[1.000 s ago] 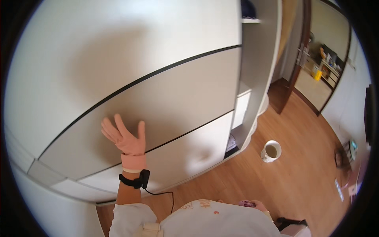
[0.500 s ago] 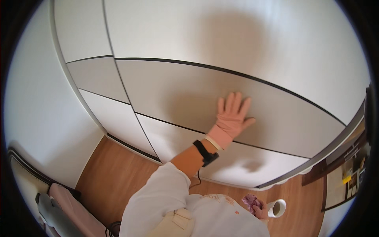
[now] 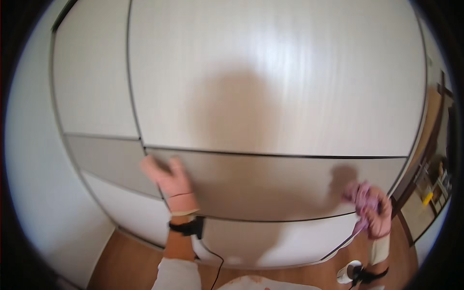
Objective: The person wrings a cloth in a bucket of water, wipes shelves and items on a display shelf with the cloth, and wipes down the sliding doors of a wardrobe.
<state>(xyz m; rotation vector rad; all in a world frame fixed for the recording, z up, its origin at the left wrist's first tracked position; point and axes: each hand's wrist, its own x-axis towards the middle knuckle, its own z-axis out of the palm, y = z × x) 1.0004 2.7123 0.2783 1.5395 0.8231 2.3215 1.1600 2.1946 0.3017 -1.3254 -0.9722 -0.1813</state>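
Observation:
A large pale sliding wardrobe door [image 3: 275,96] with a grey-beige middle band [image 3: 251,188] fills the view before me. My left hand [image 3: 175,186], in a pink rubber glove, is at the band's left end by the vertical door seam. Its fingers are stretched out, somewhat blurred, with the thumb apart and nothing held. On the right, my right hand [image 3: 381,217], gloved in pink too, is closed around a crumpled purple cloth [image 3: 361,198] in front of the band's lower right part. I cannot tell whether the cloth touches the door.
A white round container [image 3: 346,273] is low at the right, near my right wrist, above the wooden floor [image 3: 121,258]. At far left stands a plain pale wall [image 3: 36,169]. A shelf with small items, one of them yellow [image 3: 427,198], shows at the right edge. Black straps circle both wrists.
My left hand has moved left from the band's middle to the door seam. My right hand has risen with the purple cloth to the door. The view has tilted upward.

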